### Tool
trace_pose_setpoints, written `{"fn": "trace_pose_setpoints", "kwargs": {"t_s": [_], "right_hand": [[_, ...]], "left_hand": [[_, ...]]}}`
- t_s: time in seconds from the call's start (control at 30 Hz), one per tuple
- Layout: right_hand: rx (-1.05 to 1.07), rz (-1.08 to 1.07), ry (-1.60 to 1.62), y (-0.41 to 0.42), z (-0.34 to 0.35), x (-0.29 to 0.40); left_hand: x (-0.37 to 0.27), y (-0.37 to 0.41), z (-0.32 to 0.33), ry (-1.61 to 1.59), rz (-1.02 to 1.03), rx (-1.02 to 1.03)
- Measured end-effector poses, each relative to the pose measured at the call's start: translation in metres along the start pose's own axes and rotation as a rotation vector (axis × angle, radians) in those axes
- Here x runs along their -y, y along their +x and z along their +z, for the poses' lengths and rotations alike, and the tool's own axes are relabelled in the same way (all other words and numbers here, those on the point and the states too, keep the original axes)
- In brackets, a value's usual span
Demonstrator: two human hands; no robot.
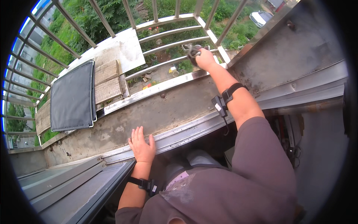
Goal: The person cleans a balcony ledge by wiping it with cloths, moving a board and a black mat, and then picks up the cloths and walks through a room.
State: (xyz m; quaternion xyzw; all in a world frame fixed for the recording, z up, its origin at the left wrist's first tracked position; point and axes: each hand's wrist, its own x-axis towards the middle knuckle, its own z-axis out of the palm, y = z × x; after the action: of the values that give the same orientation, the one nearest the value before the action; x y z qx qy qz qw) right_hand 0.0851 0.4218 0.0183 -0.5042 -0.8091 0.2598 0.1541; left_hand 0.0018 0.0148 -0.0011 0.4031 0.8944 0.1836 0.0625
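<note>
My right hand [205,59] reaches out over the outer edge of the window sill, its fingers closed on a dark, crumpled cloth [193,53] beside the metal bars of the window cage. Some of the cloth is blurred and hangs past the white lower rail. With spread fingers, my left hand [142,147] rests on the inner edge of the concrete sill [167,103], at the aluminium window track [179,135], and holds nothing. Both forearms wear black straps with small devices.
Left on the cage floor lie a black fabric panel [72,98], wooden boards [107,91] and a white sheet [130,53]. Metal bars [102,18] enclose the outside. A sliding window frame [67,182] stands at lower left. Plants and a white car [260,18] are far below.
</note>
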Motion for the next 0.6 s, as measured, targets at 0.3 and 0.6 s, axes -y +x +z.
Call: {"fn": "trace_pose_setpoints", "kwargs": {"t_s": [0.3, 0.6], "right_hand": [[-0.084, 0.049, -0.214, 0.014, -0.012, -0.044], [0.142, -0.291, 0.168, -0.039, 0.105, 0.092]], "left_hand": [[-0.001, -0.001, 0.002, -0.021, 0.009, -0.010], [0.000, -0.003, 0.001, 0.003, 0.004, -0.006]]}}
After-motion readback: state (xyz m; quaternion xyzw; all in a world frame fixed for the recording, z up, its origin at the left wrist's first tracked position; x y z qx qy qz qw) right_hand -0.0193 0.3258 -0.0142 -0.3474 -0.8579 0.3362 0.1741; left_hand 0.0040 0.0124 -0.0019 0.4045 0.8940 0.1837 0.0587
